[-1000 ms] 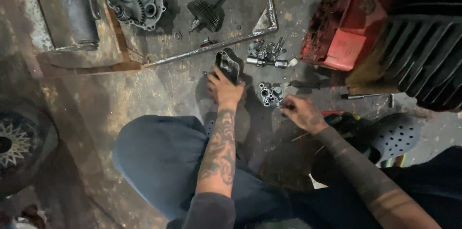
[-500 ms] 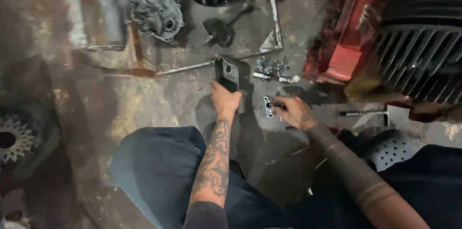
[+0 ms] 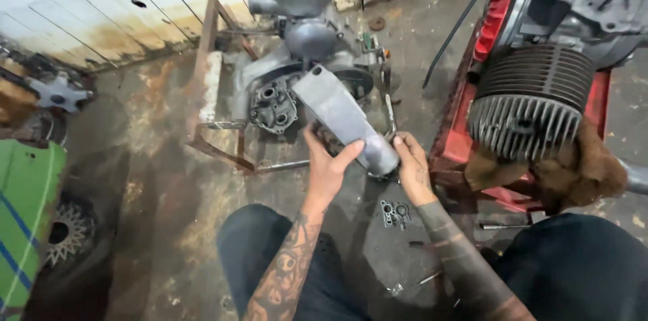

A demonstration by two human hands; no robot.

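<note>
Holding that long grey metal cover (image 3: 345,123) with both hands, you've got it dead centre of the frame, tilted so its upper end sits against the engine case (image 3: 287,85) on the rusty stand (image 3: 216,152). Your left hand (image 3: 329,167) is wrapped around its lower left edge, thumb up along the face; your right hand (image 3: 410,171) pinches the rounded lower end just beside it. Looks like cast alloy to me, so stiff, moderately heavy, probably a bit oily and slick. Grabbing it by the long edges like you do seems right; I'd keep fingers off the thin lip.

Compared with half a second ago: your left hand was on a small dark part on the floor and your right was at the little gasket plate (image 3: 395,214). That plate now lies alone below your wrists, and your view has swung up toward the finned cylinder (image 3: 530,108) at right.
</note>
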